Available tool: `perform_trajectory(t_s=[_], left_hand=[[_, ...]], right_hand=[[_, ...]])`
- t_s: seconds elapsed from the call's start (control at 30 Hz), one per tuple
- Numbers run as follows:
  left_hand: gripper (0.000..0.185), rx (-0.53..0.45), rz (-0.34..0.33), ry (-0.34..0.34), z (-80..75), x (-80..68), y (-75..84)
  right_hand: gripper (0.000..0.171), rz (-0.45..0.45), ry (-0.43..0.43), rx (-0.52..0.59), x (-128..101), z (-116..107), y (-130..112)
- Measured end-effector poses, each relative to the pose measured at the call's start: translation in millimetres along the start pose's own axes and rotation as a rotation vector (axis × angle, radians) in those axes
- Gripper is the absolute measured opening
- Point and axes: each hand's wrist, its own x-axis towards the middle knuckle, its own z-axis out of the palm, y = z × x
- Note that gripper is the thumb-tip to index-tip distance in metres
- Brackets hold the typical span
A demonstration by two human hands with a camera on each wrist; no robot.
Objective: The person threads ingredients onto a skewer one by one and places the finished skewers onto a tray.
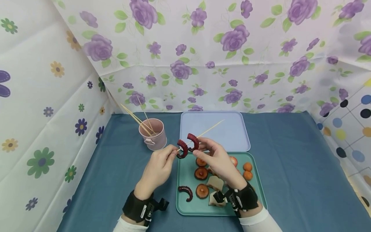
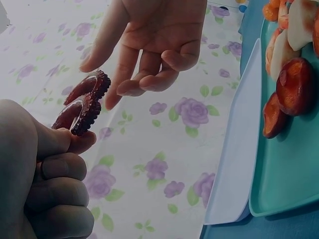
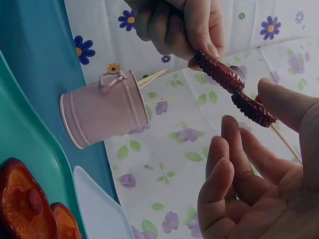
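Observation:
My left hand [image 1: 157,166] pinches the lower end of a thin wooden skewer [image 1: 213,126] between thumb and forefinger, its other fingers curled in. Two dark red octopus tentacle pieces sit on the skewer: one [image 1: 182,149] right at the left fingertips, the other [image 1: 193,141] farther up. In the right wrist view, my right hand [image 3: 264,184] is around the upper tentacle piece [image 3: 251,109], thumb close to or touching it, fingers spread and apart from it. A third tentacle piece [image 1: 186,192] lies on the green tray [image 1: 185,209] below.
The tray also holds mushroom caps [image 1: 202,191], pale slices [image 1: 215,183] and orange balls [image 1: 247,170]. A light blue tray [image 1: 214,117] lies behind it. At left stands a pink bucket [image 1: 156,141] with several skewers. Floral cloth [image 1: 179,69] hangs behind.

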Motion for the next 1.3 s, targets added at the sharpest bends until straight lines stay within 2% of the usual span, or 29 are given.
perform_trajectory(t_s=[0.3, 0.4, 0.5, 0.7, 0.83, 1.1, 1.3], left_hand=[[0.012, 0.010, 0.008, 0.030, -5.5, 0.1, -1.2], [0.012, 0.011, 0.010, 0.035, -7.4, 0.5, -2.0], [0.012, 0.013, 0.007, 0.041, -9.4, 0.7, -2.8], [0.011, 0.020, -0.008, 0.046, -12.3, -0.8, -3.6], [0.011, 0.017, -0.013, 0.047, -12.6, -1.1, -3.7], [0.011, 0.020, -0.018, 0.065, -17.7, -4.0, -7.9], [0.013, 0.008, 0.002, 0.063, -14.3, -3.6, -10.1]], right_hand=[[0.055, -0.053, 0.011, -0.084, 0.3, -1.6, -1.2], [0.055, -0.053, -0.007, -0.170, -0.5, -3.6, -0.6], [0.051, -0.056, -0.073, -0.293, -1.8, -5.5, 1.7], [0.034, -0.082, -0.320, -0.498, -3.8, 0.7, 9.8], [0.028, -0.057, -0.433, -0.606, -5.4, 10.7, 12.7], [0.024, 0.005, -0.557, -0.680, -10.9, 32.1, 17.2], [0.028, 0.036, -0.565, -0.763, -14.7, 37.8, 17.1]])
